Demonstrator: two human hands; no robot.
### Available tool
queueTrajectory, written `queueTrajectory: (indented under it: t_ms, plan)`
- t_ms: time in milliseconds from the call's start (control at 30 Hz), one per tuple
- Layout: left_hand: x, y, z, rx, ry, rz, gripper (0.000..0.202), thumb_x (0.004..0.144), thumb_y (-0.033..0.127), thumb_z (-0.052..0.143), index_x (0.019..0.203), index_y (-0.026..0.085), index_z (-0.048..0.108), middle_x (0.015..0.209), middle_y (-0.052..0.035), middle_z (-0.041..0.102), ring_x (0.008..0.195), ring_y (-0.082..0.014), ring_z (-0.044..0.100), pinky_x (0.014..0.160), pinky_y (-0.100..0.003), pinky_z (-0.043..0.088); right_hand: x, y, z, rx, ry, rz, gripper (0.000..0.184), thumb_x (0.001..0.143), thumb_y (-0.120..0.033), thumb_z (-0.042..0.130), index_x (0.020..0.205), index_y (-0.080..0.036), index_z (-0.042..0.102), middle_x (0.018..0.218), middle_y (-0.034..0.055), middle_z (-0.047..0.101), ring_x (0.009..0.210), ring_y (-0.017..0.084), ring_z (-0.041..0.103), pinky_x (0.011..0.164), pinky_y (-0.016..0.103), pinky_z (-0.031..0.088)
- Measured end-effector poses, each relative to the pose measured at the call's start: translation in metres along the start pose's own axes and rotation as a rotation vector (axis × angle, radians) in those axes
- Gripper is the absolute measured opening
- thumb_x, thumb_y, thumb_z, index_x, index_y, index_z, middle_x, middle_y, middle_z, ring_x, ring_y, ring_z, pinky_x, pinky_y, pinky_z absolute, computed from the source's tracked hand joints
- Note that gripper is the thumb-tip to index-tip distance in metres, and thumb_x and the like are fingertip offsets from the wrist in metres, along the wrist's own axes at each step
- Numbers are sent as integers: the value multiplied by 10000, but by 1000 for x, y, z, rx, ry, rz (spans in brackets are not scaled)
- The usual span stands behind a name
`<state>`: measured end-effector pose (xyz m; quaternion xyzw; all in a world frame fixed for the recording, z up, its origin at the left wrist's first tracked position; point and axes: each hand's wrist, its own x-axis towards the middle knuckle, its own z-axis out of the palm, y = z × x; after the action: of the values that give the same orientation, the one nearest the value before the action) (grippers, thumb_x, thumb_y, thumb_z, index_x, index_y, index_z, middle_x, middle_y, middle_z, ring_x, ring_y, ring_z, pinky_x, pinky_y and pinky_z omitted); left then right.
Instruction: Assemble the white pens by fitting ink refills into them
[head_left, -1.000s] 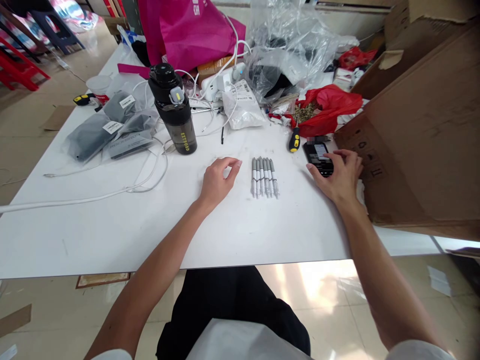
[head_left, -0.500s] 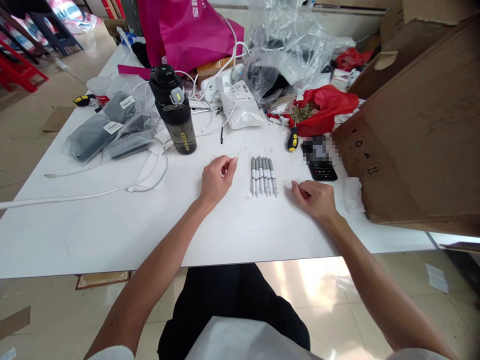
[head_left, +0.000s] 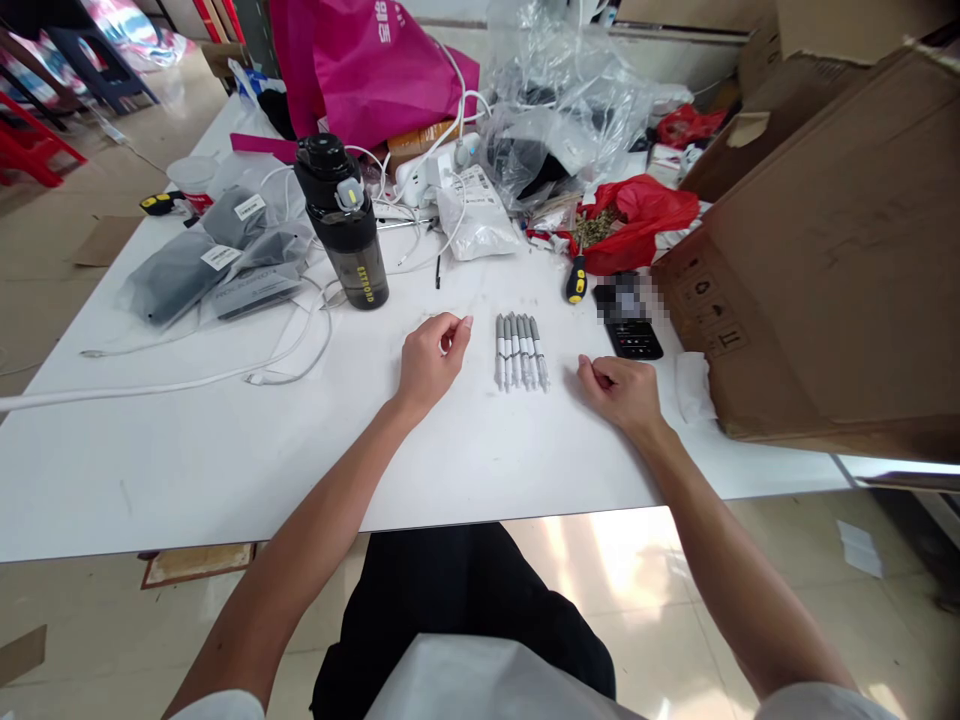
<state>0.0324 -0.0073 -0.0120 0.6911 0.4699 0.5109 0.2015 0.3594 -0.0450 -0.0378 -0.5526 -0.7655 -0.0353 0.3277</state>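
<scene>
Several grey-and-white pens (head_left: 521, 352) lie side by side in a row on the white table (head_left: 480, 460). To the left of the row rests my left hand (head_left: 433, 358), its fingers curled in with nothing in them that I can see. My right hand (head_left: 621, 388) lies on the table to the right of the pens, closed in a loose fist, also with no object showing. Neither hand touches the pens. A black phone (head_left: 634, 325), partly blurred out, is just beyond my right hand.
A black water bottle (head_left: 343, 225) stands at the back left, near bagged dark items (head_left: 187, 270) and white cables (head_left: 150, 390). A yellow-black screwdriver (head_left: 576, 280) leans by a red bag (head_left: 645, 215) of small metal pieces. On the right stands a cardboard box (head_left: 825, 270).
The view has shifted slightly, so things on the table appear a little further left. Both hands and the pens keep their places relative to one another.
</scene>
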Motion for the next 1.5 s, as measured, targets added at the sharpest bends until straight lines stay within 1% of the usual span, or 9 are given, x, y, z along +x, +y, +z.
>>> queueTrajectory:
  t_ms: [167,467,700,900,1100,1233,1300,1367,1500]
  plan:
    - [1,1,-2,2,3,-9,475,1158,554,537,791,251,542,728,6,602,684,-165,505,709,-349,445,1,-1,-1,10,-11,13,590,1102,-430,528,610,-263,249,511,-22,338,497,134,302,564,371,247]
    - [-2,-4,4,48,-70,28,419,1130,475,585,784,246,530,708,19,566,690,-166,503,694,-347,420,1,-1,-1,22,-24,-4,563,1081,-381,553,618,-267,254,523,-30,337,500,134,310,565,367,254]
    - [-3,-6,6,104,-78,61,442,1148,506,548,791,246,549,718,1,615,692,-176,538,679,-347,413,1,-1,-2,9,-28,-1,566,1086,-394,548,615,-262,262,518,-24,347,501,135,314,567,369,253]
    - [-6,-6,6,138,-113,43,377,1126,443,609,806,245,579,739,-4,662,708,-182,588,675,-347,420,1,0,-1,13,-16,1,580,1089,-403,555,606,-261,268,518,-25,349,501,134,314,564,370,253]
    - [-2,-1,20,207,-235,-74,245,1071,382,716,875,255,638,727,0,709,688,-207,631,644,-341,401,2,1,-1,35,-16,-2,568,1079,-379,567,613,-265,262,519,-29,350,501,138,312,568,373,254]
    - [14,10,38,358,-401,-166,227,1046,434,745,922,252,690,756,-52,745,685,-270,683,691,-381,493,2,2,0,37,-15,-4,559,1072,-377,564,614,-265,265,521,-28,347,506,138,315,574,372,254]
    - [25,16,45,471,-495,-225,241,1025,420,748,878,239,688,840,-107,770,741,-314,724,739,-429,533,2,3,1,31,-15,-3,554,1070,-376,563,614,-264,270,526,-26,354,509,137,326,577,369,257]
    - [34,22,49,523,-570,-276,289,1019,405,728,800,232,655,844,-136,762,785,-340,748,759,-447,541,2,3,1,34,-23,0,550,1070,-380,558,615,-263,273,529,-26,362,509,134,334,580,365,260]
    - [47,32,50,528,-638,-339,300,921,375,800,737,230,612,746,-120,721,822,-347,770,753,-416,530,4,0,0,51,-40,13,550,1069,-407,530,612,-266,259,523,-20,371,513,132,321,589,363,255]
